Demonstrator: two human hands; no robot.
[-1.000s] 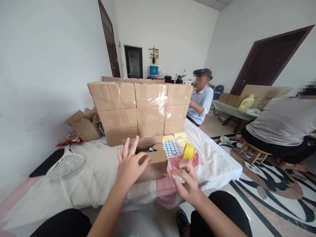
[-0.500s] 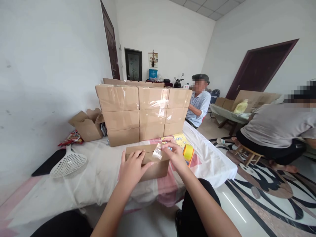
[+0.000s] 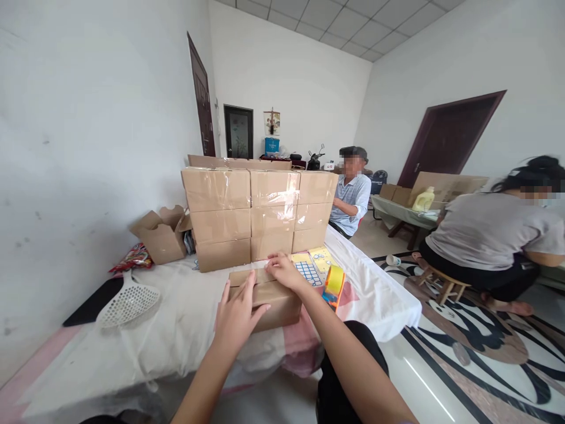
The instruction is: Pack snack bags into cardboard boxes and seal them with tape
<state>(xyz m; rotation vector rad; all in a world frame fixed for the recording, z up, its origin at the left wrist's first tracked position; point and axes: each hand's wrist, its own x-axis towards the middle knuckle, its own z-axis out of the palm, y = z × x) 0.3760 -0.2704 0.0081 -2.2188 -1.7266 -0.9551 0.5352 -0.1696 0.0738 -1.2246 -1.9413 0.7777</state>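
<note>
A closed cardboard box [image 3: 279, 311] lies on the cloth-covered table in front of me. My left hand [image 3: 241, 303] rests on its left side with the fingers spread over the top flaps and the thumb along the front edge. On the top near the centre seam, my right hand [image 3: 285, 272] presses with bent fingers that stand slightly apart. Any tape under those fingers is hidden. To the right of the box stands a tape dispenser [image 3: 334, 287] with a yellow roll, apart from both hands.
Taped cardboard boxes [image 3: 225, 227] form a stacked wall behind my box. At left are an open carton [image 3: 165, 238], a red packet [image 3: 135, 258] and a white perforated scoop [image 3: 129, 303]. One person [image 3: 352, 191] sits behind the table, another [image 3: 481, 227] on a stool at right.
My right hand has moved left and down onto the box top. The clear tape strip it held up is no longer visible. My left hand stays on the box; the view has tilted upward.
</note>
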